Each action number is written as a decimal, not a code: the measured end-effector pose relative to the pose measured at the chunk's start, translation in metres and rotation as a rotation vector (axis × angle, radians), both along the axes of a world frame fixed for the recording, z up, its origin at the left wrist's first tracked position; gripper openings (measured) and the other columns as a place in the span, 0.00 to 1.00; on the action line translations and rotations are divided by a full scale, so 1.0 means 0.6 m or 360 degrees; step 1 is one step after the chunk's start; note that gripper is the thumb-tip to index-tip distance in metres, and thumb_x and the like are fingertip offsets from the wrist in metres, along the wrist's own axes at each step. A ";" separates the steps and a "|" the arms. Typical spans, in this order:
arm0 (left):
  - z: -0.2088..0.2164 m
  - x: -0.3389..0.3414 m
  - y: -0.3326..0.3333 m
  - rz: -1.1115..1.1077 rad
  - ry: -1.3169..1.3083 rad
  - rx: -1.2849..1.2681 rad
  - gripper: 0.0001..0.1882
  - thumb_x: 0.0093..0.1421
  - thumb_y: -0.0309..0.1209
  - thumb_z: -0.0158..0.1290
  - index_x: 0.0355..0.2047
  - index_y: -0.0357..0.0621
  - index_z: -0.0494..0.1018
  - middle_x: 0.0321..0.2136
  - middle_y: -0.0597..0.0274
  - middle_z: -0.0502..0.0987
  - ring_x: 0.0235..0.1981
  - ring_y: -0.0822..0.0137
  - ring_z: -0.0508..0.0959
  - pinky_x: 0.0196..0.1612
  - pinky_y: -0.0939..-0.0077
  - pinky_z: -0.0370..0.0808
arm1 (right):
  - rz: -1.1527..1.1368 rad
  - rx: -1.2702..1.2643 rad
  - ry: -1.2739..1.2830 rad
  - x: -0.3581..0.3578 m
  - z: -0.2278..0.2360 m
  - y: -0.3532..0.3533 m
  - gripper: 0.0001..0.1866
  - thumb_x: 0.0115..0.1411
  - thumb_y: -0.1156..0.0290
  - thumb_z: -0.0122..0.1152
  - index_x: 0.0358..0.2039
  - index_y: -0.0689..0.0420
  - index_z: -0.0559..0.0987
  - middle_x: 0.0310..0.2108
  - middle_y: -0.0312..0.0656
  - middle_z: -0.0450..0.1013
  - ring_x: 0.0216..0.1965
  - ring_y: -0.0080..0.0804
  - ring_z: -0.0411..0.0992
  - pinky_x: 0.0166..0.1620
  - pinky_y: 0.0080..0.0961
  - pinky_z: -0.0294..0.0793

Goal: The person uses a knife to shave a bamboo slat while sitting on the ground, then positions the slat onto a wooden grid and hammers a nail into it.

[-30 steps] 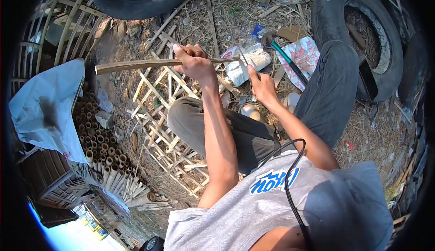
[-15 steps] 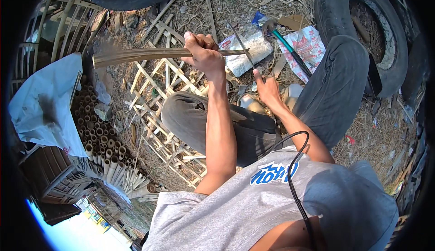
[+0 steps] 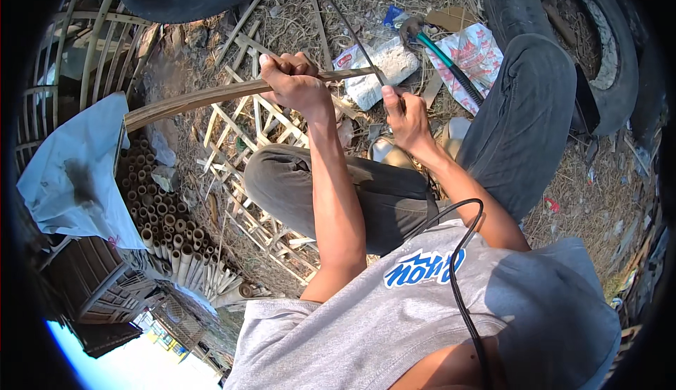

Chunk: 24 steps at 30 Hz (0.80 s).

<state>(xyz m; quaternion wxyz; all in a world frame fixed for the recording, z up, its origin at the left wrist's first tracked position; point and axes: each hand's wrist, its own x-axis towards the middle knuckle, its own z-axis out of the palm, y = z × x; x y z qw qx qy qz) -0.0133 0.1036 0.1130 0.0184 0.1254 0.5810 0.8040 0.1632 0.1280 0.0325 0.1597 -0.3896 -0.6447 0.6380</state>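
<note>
My left hand is closed round a long, slightly curved bamboo strip. The wider end points left, and the narrow end reaches past my fist toward the right. My right hand grips a long, thin dark blade, probably a knife, seen almost edge-on. My fingers hide its handle. Near my right hand the blade crosses the strip's narrow end and appears to touch it. Beyond them on the ground lies a whitish block.
A hammer with a green and black handle lies by a red-and-white printed sheet. Tyres lie at the far left and far right. A bamboo lattice and stacked bamboo tubes are on the left.
The blade has swung so that more of its length shows, reaching the top edge. Both hands and the strip have shifted slightly left, and the strip's wide end now sits lower.
</note>
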 end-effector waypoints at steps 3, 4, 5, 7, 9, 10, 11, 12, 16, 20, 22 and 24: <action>-0.007 -0.001 -0.008 -0.0078 -0.0086 0.0153 0.21 0.72 0.39 0.40 0.20 0.52 0.53 0.11 0.73 0.52 0.10 0.78 0.49 0.14 0.79 0.46 | -0.0059 -0.0151 -0.0558 0.016 -0.067 -0.051 0.40 0.68 0.38 0.48 0.24 0.69 0.78 0.17 0.57 0.72 0.23 0.48 0.75 0.34 0.43 0.71; -0.005 -0.002 -0.008 -0.0090 -0.0089 0.0167 0.21 0.72 0.38 0.40 0.20 0.52 0.52 0.11 0.72 0.52 0.10 0.78 0.49 0.13 0.78 0.46 | -0.0069 -0.0151 -0.0552 0.014 -0.069 -0.044 0.40 0.68 0.38 0.48 0.24 0.69 0.78 0.17 0.57 0.72 0.23 0.48 0.75 0.34 0.43 0.71; -0.004 0.001 -0.008 -0.0106 -0.0145 0.0173 0.21 0.72 0.38 0.41 0.20 0.53 0.52 0.10 0.73 0.51 0.10 0.78 0.49 0.14 0.78 0.46 | 0.0001 -0.0310 -0.0680 0.012 -0.074 -0.031 0.40 0.68 0.38 0.48 0.24 0.69 0.78 0.17 0.57 0.71 0.22 0.48 0.73 0.34 0.44 0.71; -0.006 -0.009 -0.011 -0.0040 -0.0115 0.0107 0.22 0.72 0.39 0.38 0.19 0.54 0.50 0.09 0.73 0.50 0.09 0.78 0.48 0.13 0.77 0.45 | 0.0062 -0.0332 -0.0519 0.002 -0.050 -0.018 0.40 0.69 0.38 0.48 0.24 0.69 0.78 0.14 0.56 0.68 0.18 0.49 0.68 0.31 0.44 0.69; 0.000 -0.019 -0.020 0.0008 -0.0033 0.0084 0.22 0.72 0.39 0.36 0.19 0.55 0.50 0.09 0.75 0.50 0.09 0.78 0.47 0.12 0.78 0.45 | 0.0035 -0.0149 -0.0234 -0.022 0.002 -0.023 0.39 0.69 0.39 0.48 0.24 0.69 0.77 0.13 0.55 0.67 0.17 0.48 0.66 0.30 0.43 0.68; 0.003 -0.015 -0.018 0.0032 -0.0050 0.0089 0.21 0.72 0.38 0.36 0.19 0.56 0.50 0.09 0.75 0.49 0.09 0.79 0.47 0.12 0.78 0.44 | 0.0013 0.0004 0.0007 -0.022 0.031 -0.023 0.39 0.70 0.40 0.47 0.24 0.69 0.77 0.12 0.55 0.65 0.16 0.47 0.64 0.28 0.42 0.67; 0.006 -0.003 -0.010 0.0055 -0.0049 0.0065 0.22 0.72 0.39 0.37 0.18 0.56 0.50 0.09 0.75 0.49 0.09 0.79 0.47 0.12 0.78 0.45 | 0.0093 0.0077 0.0098 -0.015 0.046 -0.007 0.38 0.69 0.40 0.48 0.24 0.68 0.77 0.13 0.56 0.64 0.17 0.49 0.65 0.29 0.43 0.67; 0.004 0.006 0.011 0.0047 -0.0040 0.0057 0.23 0.73 0.40 0.37 0.18 0.56 0.50 0.09 0.75 0.49 0.08 0.79 0.47 0.12 0.78 0.45 | 0.0062 0.0140 -0.0055 0.001 0.012 -0.012 0.38 0.69 0.40 0.49 0.25 0.69 0.78 0.14 0.57 0.67 0.18 0.52 0.68 0.31 0.45 0.68; -0.012 -0.023 -0.015 0.0211 -0.0097 -0.0073 0.28 0.73 0.44 0.39 0.14 0.56 0.50 0.06 0.73 0.51 0.07 0.76 0.49 0.12 0.78 0.47 | 0.0065 -0.0493 -0.0679 -0.005 -0.034 -0.045 0.40 0.68 0.39 0.49 0.21 0.69 0.78 0.15 0.56 0.70 0.21 0.46 0.72 0.32 0.46 0.70; -0.027 -0.033 -0.016 0.0048 -0.0025 -0.0179 0.29 0.74 0.48 0.36 0.13 0.57 0.53 0.06 0.73 0.53 0.07 0.75 0.49 0.13 0.76 0.48 | 0.0023 -0.0088 -0.0067 0.000 -0.015 -0.036 0.38 0.69 0.40 0.49 0.19 0.67 0.76 0.14 0.52 0.68 0.19 0.39 0.66 0.30 0.44 0.68; -0.024 -0.018 -0.007 -0.0039 -0.0043 -0.0012 0.24 0.71 0.44 0.51 0.20 0.51 0.59 0.12 0.71 0.61 0.10 0.78 0.60 0.15 0.79 0.59 | -0.0083 -0.0116 -0.0188 0.016 -0.053 -0.045 0.38 0.69 0.40 0.49 0.21 0.68 0.77 0.15 0.54 0.70 0.20 0.44 0.71 0.31 0.45 0.69; -0.025 -0.012 0.002 0.0254 -0.0265 0.0018 0.25 0.71 0.44 0.50 0.18 0.50 0.59 0.11 0.72 0.60 0.11 0.78 0.60 0.15 0.79 0.58 | 0.0029 -0.0351 -0.0720 0.023 -0.064 -0.037 0.39 0.68 0.40 0.50 0.22 0.69 0.77 0.18 0.58 0.74 0.26 0.55 0.78 0.34 0.47 0.73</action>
